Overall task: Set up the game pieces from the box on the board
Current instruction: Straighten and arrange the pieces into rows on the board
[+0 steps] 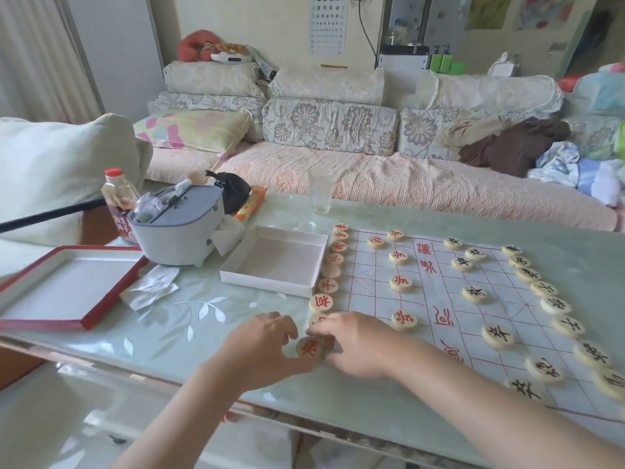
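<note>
A paper game board (449,299) with red grid lines lies on the table. Round cream pieces with red characters line its left edge, and pieces with black characters line its right edge. The white box (275,262) stands empty just left of the board. At the board's near left corner lies a red-marked piece (309,346), with my left hand (267,346) touching it from the left and my right hand (358,343) pinching it from the right. A second red piece (316,319) is partly hidden behind my fingers.
The red-edged box lid (64,289) lies at the far left beside crumpled tissue (152,286). A grey container (179,228), a bottle (120,204) and a glass (319,191) stand at the back of the table. A sofa runs behind.
</note>
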